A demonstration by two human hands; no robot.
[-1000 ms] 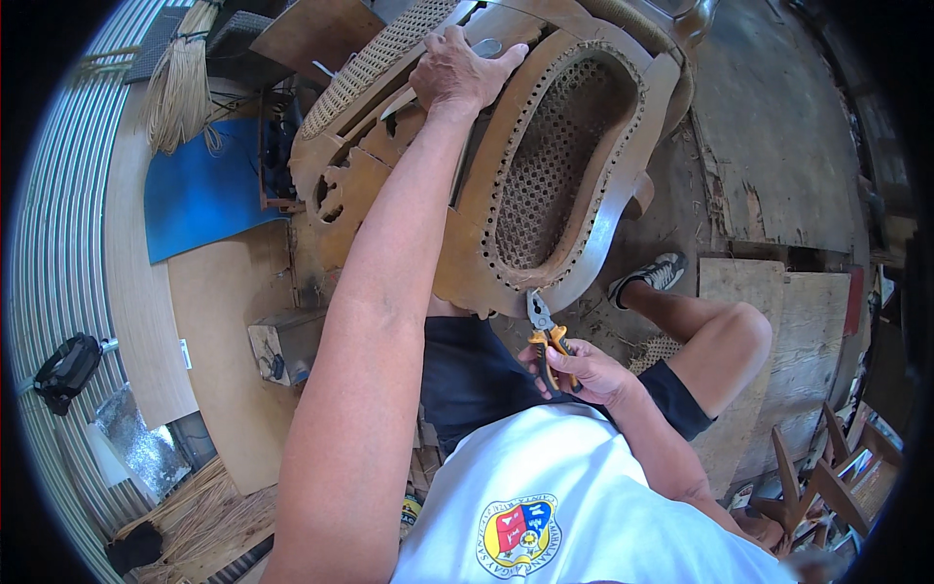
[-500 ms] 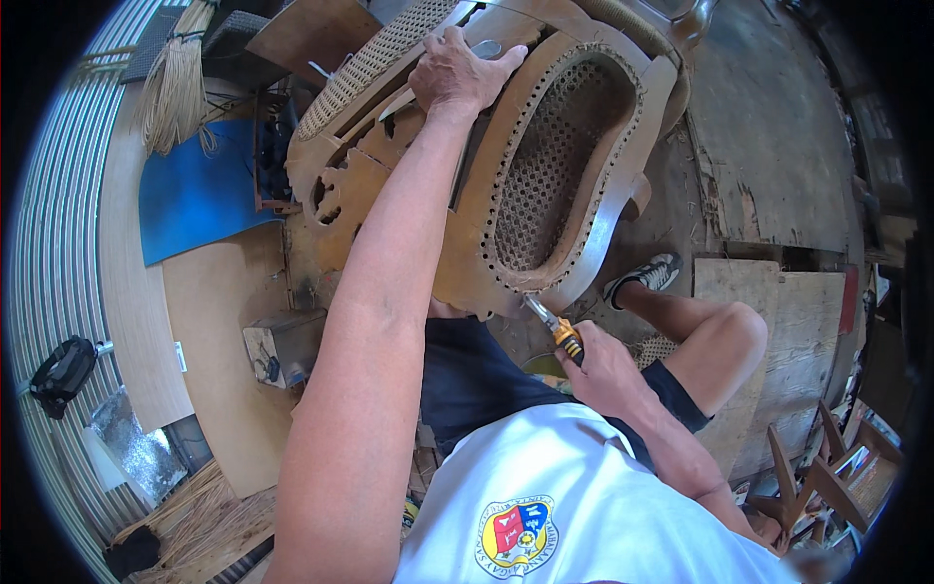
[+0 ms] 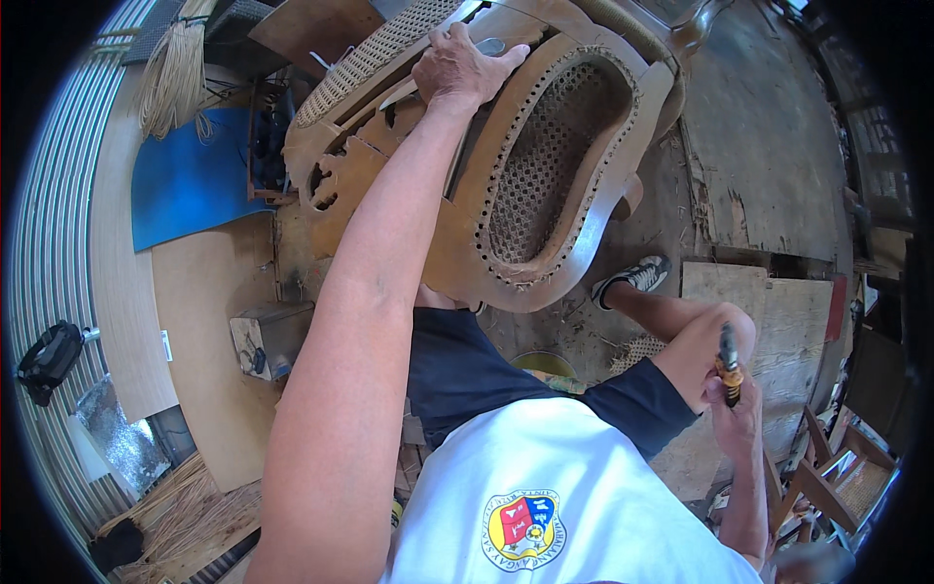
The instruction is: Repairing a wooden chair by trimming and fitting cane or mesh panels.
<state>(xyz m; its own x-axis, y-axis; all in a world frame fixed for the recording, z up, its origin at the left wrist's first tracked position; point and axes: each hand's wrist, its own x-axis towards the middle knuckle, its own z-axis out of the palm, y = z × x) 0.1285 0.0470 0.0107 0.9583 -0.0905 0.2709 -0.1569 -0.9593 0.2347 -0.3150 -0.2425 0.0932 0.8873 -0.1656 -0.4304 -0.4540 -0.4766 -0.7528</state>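
A wooden chair frame (image 3: 457, 234) with a carved edge stands tilted in front of me. Its long oval panel of woven cane (image 3: 525, 200) is ringed by small drilled holes, with ragged fibres along the rim. My left hand (image 3: 457, 70) is at the top of the frame, fingers curled over a rail and thumb stretched out to the right. Beside that thumb shows a shiny rounded metal piece (image 3: 489, 47), its kind unclear. Off to the right, above my bent knee, my right hand (image 3: 736, 409) grips pliers (image 3: 730, 372) with yellow and black handles, jaws pointing up, away from the frame.
A second cane panel (image 3: 375, 63) lies along the frame's left side. Bundles of cane strands (image 3: 173, 83) hang at the far left, near a blue sheet (image 3: 190, 180). A wooden block (image 3: 272, 341) sits left of my legs. Small wooden chair parts (image 3: 842, 477) stand at the lower right.
My right hand has swung right with the pliers, away from the lower rim of the oval panel to above my knee. The left hand keeps its place on the frame.
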